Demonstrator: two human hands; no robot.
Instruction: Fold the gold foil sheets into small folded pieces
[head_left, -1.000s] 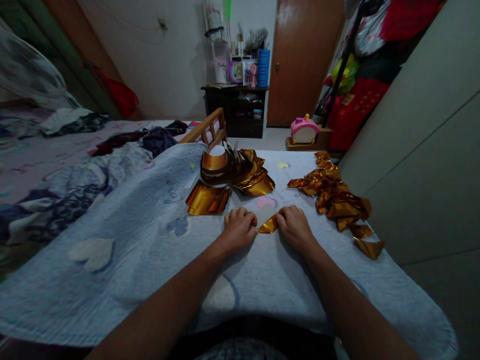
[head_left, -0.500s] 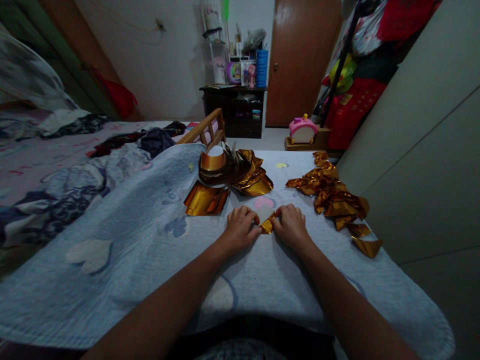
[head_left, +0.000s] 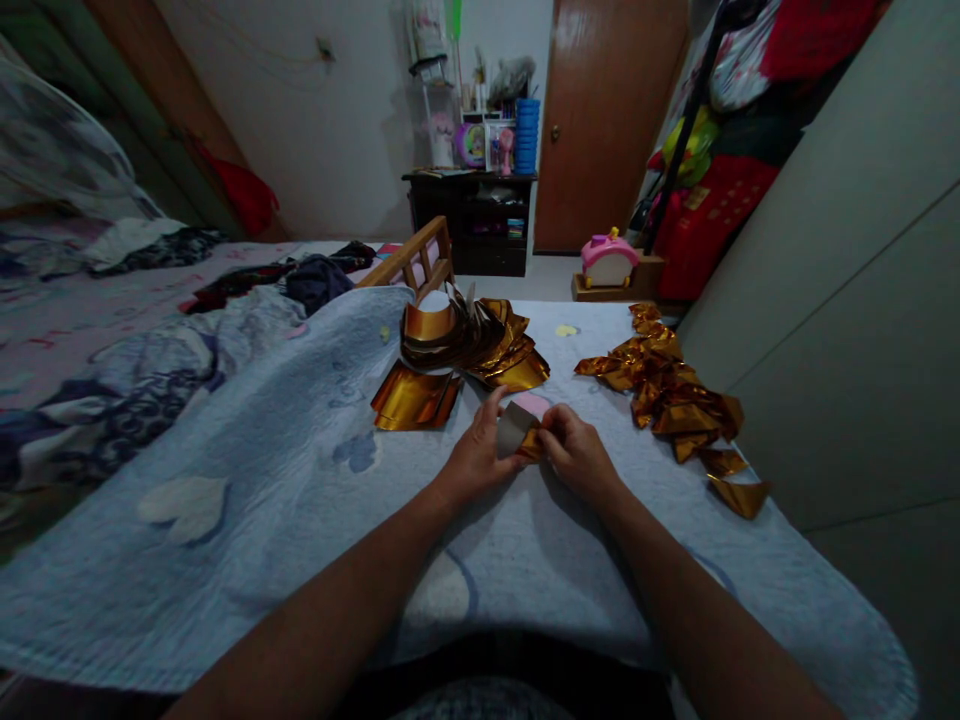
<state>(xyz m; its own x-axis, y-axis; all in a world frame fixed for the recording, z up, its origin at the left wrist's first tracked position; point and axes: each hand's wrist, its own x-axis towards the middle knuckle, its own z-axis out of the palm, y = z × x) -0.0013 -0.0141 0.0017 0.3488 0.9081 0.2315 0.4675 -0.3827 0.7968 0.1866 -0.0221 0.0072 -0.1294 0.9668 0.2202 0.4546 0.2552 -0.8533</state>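
Note:
Between my hands is a sheet of gold foil paper (head_left: 515, 427), its pale grey back facing me and a strip of its gold side folded over at the lower right. My left hand (head_left: 480, 440) grips the left side, thumb low and index finger raised at the upper edge. My right hand (head_left: 573, 446) pinches the folded right end. Beyond my hands lies a fanned, curling stack of gold foil sheets (head_left: 517, 372), with a few flatter sheets (head_left: 416, 396) at its left. To the right is a heap of folded gold foil pieces (head_left: 682, 405).
A pale blue quilted cloth (head_left: 300, 560) with heart prints covers the surface. Left is a bed with crumpled clothes (head_left: 319, 283) and a wooden rail (head_left: 409, 257). A pale cabinet (head_left: 862, 330) borders the right side. A pink toy (head_left: 610, 258) stands beyond the far edge.
The paper's grey back has tilted up off the cloth. My left index finger has lifted and opened away from the thumb, along the sheet's edge. My right hand stays at the folded end.

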